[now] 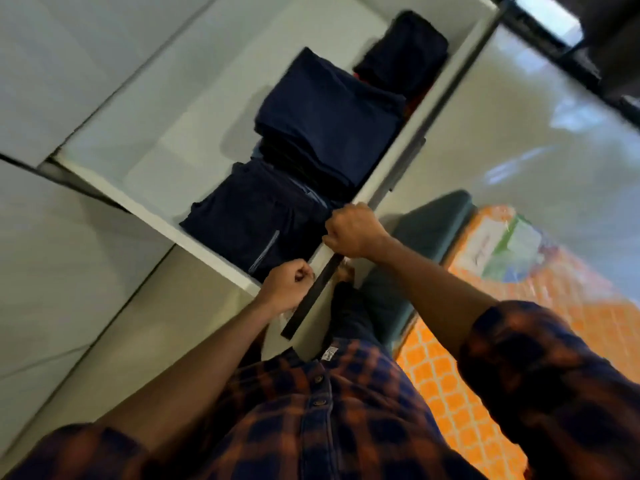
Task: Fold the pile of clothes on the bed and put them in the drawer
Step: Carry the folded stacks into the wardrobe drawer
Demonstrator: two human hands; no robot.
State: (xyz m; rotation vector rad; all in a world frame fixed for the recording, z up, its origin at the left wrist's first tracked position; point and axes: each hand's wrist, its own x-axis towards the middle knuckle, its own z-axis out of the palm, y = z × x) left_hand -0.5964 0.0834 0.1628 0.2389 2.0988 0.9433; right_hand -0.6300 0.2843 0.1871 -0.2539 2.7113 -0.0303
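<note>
A white drawer stands pulled out below me, seen at a slant. Inside lie three folded dark piles: a navy garment with a zip nearest me, a taller navy stack in the middle, and a black pile at the far end. My left hand curls its fingers at the drawer's front edge beside the long black handle bar. My right hand grips the same front edge further along. The frame is motion-blurred.
White cabinet fronts lie to the left. A teal cushion or seat sits just right of the drawer. An orange patterned cloth covers the surface on the right, with a clear packet on it. The pale floor stretches beyond.
</note>
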